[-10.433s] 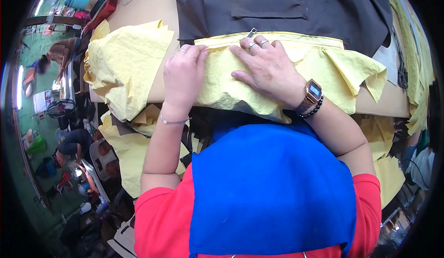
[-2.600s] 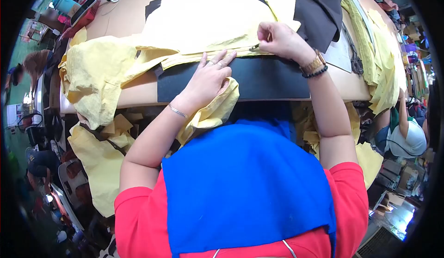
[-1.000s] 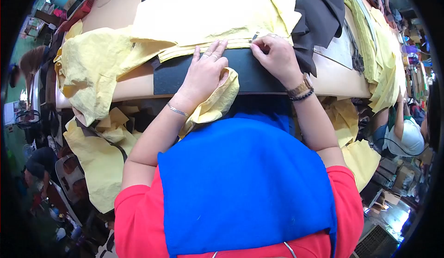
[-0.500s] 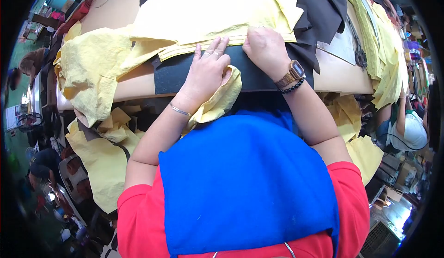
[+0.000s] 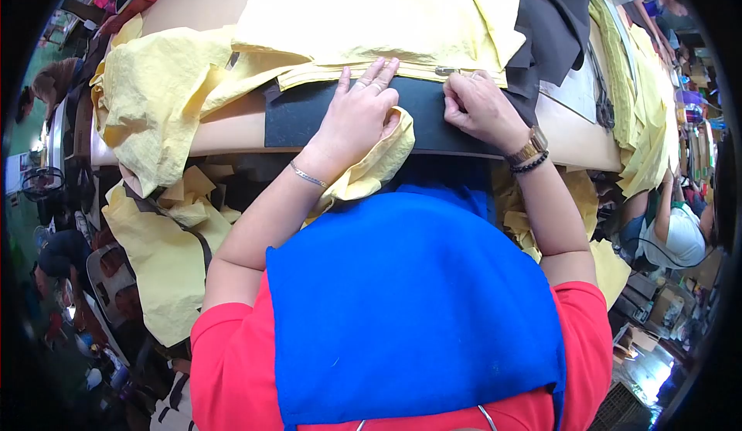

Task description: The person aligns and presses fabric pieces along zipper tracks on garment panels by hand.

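My left hand (image 5: 362,114) lies on the seamed edge of a bright yellow cloth piece (image 5: 363,25), fingers stretched out and pressing flat. A loose yellow flap (image 5: 375,160) hangs beside its palm and wrist; whether the thumb pinches it is hidden. My right hand (image 5: 483,106) is closed near the right end of that same edge. From its fist pokes the metal end of a small tool (image 5: 446,71), its kind unclear. Beneath the edge is a black board (image 5: 340,110).
Dark cloth (image 5: 553,29) lies at the right, with large black scissors (image 5: 602,95) beyond it. Yellow pieces (image 5: 638,91) drape over the right table edge. Bunched yellow cloth (image 5: 158,95) hangs at the left. A co-worker in a white top (image 5: 674,234) is at the right.
My right hand has shifted right and slightly down from the seam, and the metal tool end now shows. My left hand stays pressed on the edge. The view has shifted a little.
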A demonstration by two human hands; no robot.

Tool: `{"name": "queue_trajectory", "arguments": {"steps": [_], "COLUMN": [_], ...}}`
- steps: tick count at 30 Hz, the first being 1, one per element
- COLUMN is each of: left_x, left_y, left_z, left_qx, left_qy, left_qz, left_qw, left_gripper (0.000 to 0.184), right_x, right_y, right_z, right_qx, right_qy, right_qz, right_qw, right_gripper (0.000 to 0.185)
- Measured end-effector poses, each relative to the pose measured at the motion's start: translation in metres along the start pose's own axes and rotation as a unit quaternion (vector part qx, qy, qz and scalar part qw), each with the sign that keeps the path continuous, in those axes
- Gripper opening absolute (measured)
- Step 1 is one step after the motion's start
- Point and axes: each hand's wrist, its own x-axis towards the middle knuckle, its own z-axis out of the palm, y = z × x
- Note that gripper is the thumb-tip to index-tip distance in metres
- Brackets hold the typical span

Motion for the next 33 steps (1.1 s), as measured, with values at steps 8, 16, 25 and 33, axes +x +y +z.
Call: {"name": "queue_trajectory", "arguments": {"steps": [8, 16, 25, 33], "left_x": [-0.016, -0.047, -0.049, -0.061], "left_y": [-0.004, 0.013, 0.016, 0.06], "left_z": [-0.003, -0.047, -0.145, -0.173], "left_qx": [-0.034, -0.386, -0.001, 0.042], "left_qy": [0.016, 0.114, 0.351, 0.352], "left_qz": [-0.01, -0.084, 0.022, 0.074], "left_qw": [0.999, 0.911, 0.936, 0.932], "left_gripper": [0.014, 0.021, 0.034, 0.03], "right_x": [-0.005, 0.02, 0.053, 0.06], "right_y": [0.001, -0.064, -0.141, -0.149], "right_z": [-0.007, -0.013, -0.051, -0.034], "right_qx": [-0.07, 0.16, 0.369, 0.403], "right_qy": [0.094, 0.127, -0.016, 0.065], "right_qz": [0.048, 0.022, 0.032, -0.09], "right_qw": [0.992, 0.979, 0.929, 0.909], "right_gripper": [0.016, 0.021, 0.057, 0.028]}}
